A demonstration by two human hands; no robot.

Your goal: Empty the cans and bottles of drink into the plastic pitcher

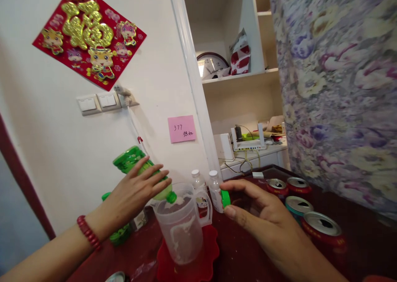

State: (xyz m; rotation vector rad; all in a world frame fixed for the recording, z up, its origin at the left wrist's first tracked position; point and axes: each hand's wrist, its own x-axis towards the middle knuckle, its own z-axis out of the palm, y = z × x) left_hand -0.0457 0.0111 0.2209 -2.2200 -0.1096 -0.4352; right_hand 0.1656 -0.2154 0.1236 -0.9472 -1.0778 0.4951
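My left hand [142, 185] is wrapped round a green drink bottle [132, 157], tipped so that its neck points down and right. The bottle's mouth lies over the rim of a clear plastic pitcher [182, 236], whose inner wall carries whitish smears. Under the pitcher is a red scalloped tray [208, 253]. Between the thumb and forefinger of my right hand [260, 216] is a small green bottle cap [225, 198], to the right of the pitcher's handle. I cannot make out whether liquid is flowing.
Behind the pitcher stand two white-capped bottles [214, 187]. Several opened drink cans [322, 224] stand at the right. Another green bottle [119, 235] is partly hidden behind my left forearm. A can top [116, 277] shows at the front edge. Wall and floral curtain [338, 87] border the table.
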